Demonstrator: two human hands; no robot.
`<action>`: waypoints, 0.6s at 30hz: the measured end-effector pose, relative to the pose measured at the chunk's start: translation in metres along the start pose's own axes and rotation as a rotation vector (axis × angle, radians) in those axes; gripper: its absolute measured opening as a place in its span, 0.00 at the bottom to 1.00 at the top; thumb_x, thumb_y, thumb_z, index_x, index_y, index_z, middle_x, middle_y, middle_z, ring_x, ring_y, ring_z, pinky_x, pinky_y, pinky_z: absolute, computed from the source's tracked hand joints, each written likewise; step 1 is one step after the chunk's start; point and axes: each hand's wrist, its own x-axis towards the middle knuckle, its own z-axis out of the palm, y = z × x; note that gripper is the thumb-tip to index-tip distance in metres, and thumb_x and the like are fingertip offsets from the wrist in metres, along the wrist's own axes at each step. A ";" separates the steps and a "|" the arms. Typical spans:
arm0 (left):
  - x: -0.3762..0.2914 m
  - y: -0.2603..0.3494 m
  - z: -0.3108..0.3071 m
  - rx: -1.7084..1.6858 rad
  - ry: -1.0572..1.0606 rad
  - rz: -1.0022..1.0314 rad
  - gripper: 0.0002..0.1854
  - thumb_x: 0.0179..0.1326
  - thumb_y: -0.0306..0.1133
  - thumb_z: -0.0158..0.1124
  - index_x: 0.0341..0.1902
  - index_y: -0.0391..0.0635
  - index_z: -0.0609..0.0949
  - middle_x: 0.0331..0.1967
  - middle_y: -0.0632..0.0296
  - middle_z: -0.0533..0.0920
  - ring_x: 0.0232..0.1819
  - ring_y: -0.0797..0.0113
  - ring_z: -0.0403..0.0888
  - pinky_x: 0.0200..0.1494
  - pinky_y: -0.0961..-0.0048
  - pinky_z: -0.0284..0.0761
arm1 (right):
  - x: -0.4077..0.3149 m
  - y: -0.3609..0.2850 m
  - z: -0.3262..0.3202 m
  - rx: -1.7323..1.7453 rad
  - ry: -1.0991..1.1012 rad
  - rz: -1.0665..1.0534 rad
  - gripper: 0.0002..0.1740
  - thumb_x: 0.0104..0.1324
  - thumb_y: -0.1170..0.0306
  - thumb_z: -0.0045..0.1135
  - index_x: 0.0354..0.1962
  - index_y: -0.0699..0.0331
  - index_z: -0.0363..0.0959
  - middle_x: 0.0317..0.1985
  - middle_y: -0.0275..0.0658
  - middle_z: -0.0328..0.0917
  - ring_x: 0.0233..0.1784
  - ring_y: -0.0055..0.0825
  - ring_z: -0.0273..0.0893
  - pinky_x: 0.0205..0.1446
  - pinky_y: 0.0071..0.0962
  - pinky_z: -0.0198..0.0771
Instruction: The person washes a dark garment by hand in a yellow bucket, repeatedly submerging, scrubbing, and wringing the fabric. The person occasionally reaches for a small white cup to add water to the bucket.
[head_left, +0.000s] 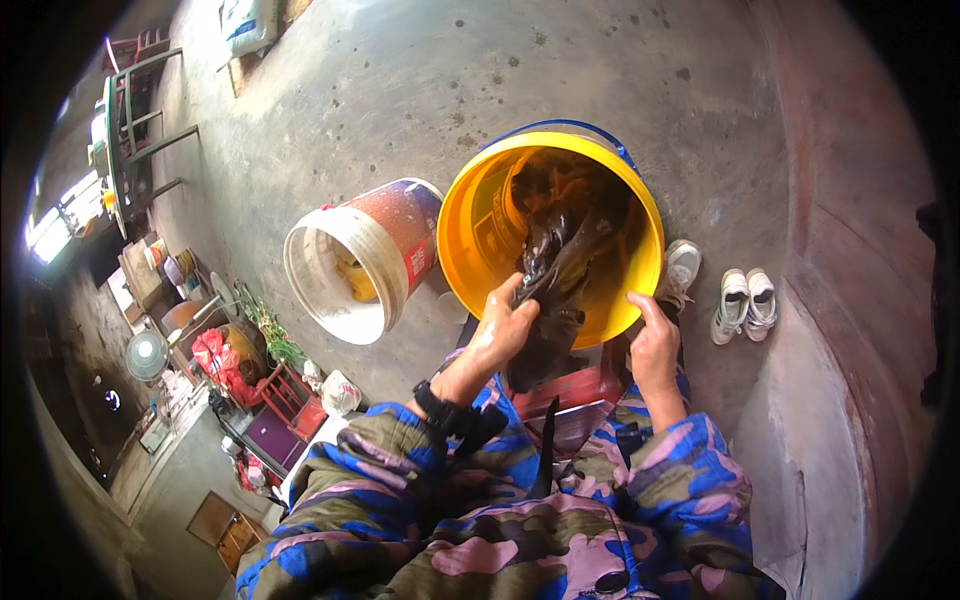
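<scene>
A yellow plastic bucket (469, 262) with a blue outer edge tilts its mouth towards me, just beyond my knees. Inside it lies dark, glossy, wet-looking material (562, 251), cloth or plastic, I cannot tell which. My left hand (501, 324) pinches part of this material at the bucket's near side, and some of it hangs over the rim towards my lap. On the right, my right hand (655, 341) grips the near right rim of the bucket. The bottom of the bucket is mostly hidden by the dark material and shadow.
Left of the yellow bucket, a white printed bucket (386, 225) leans, with a yellow item (358, 277) inside. White sneakers (742, 304) sit on the concrete floor (390, 90) at right. A red chair (296, 401), a fan (148, 355) and a table (112, 142) stand at left.
</scene>
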 end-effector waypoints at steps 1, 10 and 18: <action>-0.018 0.012 -0.002 -0.059 0.022 -0.043 0.14 0.49 0.23 0.48 0.41 0.38 0.73 0.27 0.65 0.75 0.28 0.76 0.69 0.30 0.79 0.67 | 0.007 -0.005 0.005 -0.100 0.022 -0.077 0.23 0.47 0.88 0.37 0.41 0.69 0.68 0.43 0.49 0.73 0.50 0.44 0.70 0.53 0.31 0.64; -0.101 0.091 -0.049 -0.086 -0.281 0.042 0.23 0.48 0.23 0.50 0.52 0.35 0.69 0.43 0.57 0.76 0.46 0.72 0.70 0.53 0.77 0.63 | 0.041 -0.009 0.042 -0.157 -0.065 -0.201 0.28 0.45 0.89 0.37 0.47 0.70 0.66 0.51 0.52 0.66 0.54 0.48 0.64 0.56 0.33 0.62; -0.084 0.065 -0.049 0.030 -0.382 0.202 0.20 0.46 0.21 0.50 0.47 0.36 0.69 0.38 0.53 0.74 0.44 0.66 0.71 0.49 0.74 0.64 | 0.032 -0.020 0.039 0.277 -0.244 0.326 0.20 0.49 0.87 0.34 0.38 0.71 0.70 0.34 0.42 0.76 0.40 0.29 0.74 0.47 0.23 0.66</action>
